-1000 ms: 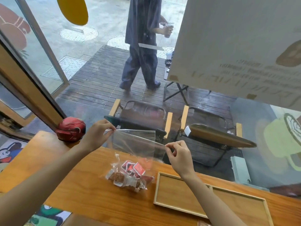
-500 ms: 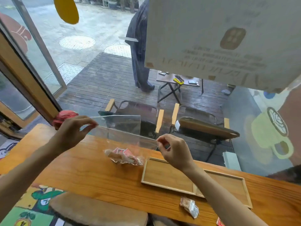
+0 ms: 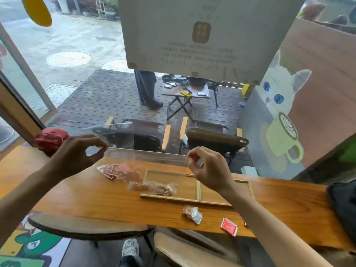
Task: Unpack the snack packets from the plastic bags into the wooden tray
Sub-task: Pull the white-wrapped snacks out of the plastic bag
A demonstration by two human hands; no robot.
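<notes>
A clear plastic bag is stretched between my hands above the wooden counter. My left hand pinches its top left corner and my right hand pinches its top right corner. Small red and brown snack packets lie in the bag's lower part, over the left compartment of the wooden tray. More red packets sit bunched in plastic on the counter left of the tray. Both tray compartments look bare beneath the bag.
A crumpled packet and a flat red packet lie on the counter in front of the tray. A red ball-like object sits at the far left, a dark bag at the right. A window is behind the counter.
The view has tilted down and shifted right. My hands have carried the stretched bag rightward, so its packets now hang over the tray's left compartment instead of the bare counter.
</notes>
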